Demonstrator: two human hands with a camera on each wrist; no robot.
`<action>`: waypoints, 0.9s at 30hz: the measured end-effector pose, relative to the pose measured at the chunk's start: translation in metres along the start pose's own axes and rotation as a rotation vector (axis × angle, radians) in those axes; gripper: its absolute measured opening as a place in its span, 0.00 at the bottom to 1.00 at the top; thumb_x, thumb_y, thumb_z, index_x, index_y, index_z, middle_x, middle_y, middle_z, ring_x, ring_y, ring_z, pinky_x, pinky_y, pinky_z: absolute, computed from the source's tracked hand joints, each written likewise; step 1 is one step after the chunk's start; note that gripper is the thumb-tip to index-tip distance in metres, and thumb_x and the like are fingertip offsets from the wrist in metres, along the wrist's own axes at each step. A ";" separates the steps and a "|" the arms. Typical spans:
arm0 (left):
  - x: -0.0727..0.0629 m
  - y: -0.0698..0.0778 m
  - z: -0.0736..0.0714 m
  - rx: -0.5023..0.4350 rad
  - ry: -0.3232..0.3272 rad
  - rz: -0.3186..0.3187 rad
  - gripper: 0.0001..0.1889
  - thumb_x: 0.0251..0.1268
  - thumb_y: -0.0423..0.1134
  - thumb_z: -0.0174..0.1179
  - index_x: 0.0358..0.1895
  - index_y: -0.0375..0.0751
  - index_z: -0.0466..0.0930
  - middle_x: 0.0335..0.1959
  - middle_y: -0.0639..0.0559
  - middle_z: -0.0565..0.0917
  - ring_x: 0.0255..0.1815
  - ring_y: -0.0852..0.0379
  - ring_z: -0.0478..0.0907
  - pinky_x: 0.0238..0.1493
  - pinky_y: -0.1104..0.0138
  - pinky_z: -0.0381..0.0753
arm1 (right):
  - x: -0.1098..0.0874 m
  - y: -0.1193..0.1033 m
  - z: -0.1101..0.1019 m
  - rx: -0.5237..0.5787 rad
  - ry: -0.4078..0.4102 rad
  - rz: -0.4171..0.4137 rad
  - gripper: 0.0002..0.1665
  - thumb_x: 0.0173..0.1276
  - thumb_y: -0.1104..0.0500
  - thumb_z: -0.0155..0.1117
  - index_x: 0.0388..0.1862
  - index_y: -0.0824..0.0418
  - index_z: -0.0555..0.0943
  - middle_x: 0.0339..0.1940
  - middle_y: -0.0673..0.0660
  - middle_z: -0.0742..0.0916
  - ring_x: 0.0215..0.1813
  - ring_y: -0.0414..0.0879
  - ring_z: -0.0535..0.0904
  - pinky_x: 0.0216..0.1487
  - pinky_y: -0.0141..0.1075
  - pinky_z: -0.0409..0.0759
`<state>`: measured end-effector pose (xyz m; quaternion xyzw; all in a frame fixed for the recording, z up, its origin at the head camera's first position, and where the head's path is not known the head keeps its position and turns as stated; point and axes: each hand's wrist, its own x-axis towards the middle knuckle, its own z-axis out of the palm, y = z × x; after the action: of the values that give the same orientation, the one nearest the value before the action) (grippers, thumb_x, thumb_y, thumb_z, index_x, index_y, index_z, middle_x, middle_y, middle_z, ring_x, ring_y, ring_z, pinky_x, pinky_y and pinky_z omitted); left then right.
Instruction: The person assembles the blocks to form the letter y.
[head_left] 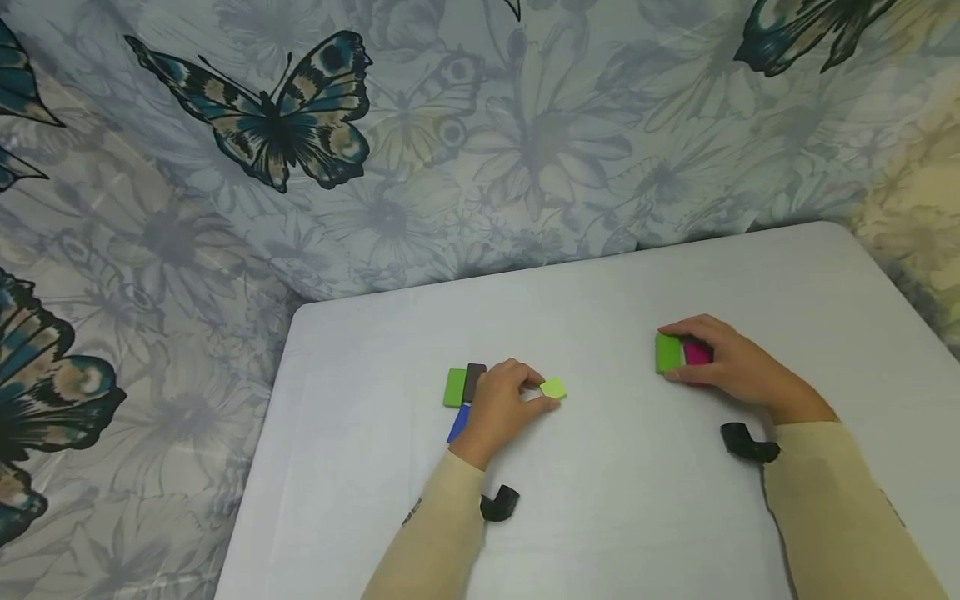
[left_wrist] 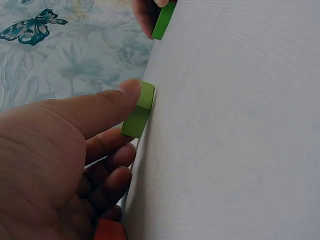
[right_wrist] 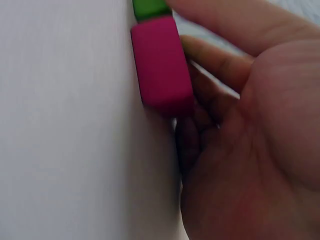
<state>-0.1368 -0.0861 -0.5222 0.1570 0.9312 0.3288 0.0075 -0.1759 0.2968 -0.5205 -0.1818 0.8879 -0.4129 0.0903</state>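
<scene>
My left hand (head_left: 504,408) pinches a light green block (head_left: 553,388) between thumb and fingers, low over the white table (head_left: 600,517). In the left wrist view that block (left_wrist: 138,111) shows angled faces. Over on the right, my right hand (head_left: 738,367) holds a green block (head_left: 667,353) by its two ends with thumb and finger. A magenta block (head_left: 697,351) lies right behind it, within the curve of the same hand. The right wrist view shows the magenta block (right_wrist: 162,65) nearly end to end with the green one (right_wrist: 151,8).
Left of my left hand lie a second green block (head_left: 454,387), a dark grey block (head_left: 474,382) and a blue block (head_left: 458,423), the last partly hidden by the hand. A red block (left_wrist: 110,230) shows in the left wrist view. Butterfly-patterned cloth (head_left: 420,208) hangs behind the table.
</scene>
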 end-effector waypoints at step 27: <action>0.000 0.012 -0.002 0.083 -0.042 0.019 0.17 0.61 0.53 0.83 0.47 0.51 0.92 0.41 0.66 0.87 0.46 0.63 0.78 0.54 0.59 0.71 | 0.007 -0.017 0.011 -0.100 0.086 0.045 0.36 0.70 0.59 0.82 0.73 0.67 0.79 0.61 0.68 0.79 0.59 0.63 0.73 0.59 0.56 0.70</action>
<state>-0.1331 -0.0785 -0.5134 0.1730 0.9422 0.2865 0.0173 -0.1751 0.2765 -0.5150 -0.1479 0.9143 -0.3733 0.0521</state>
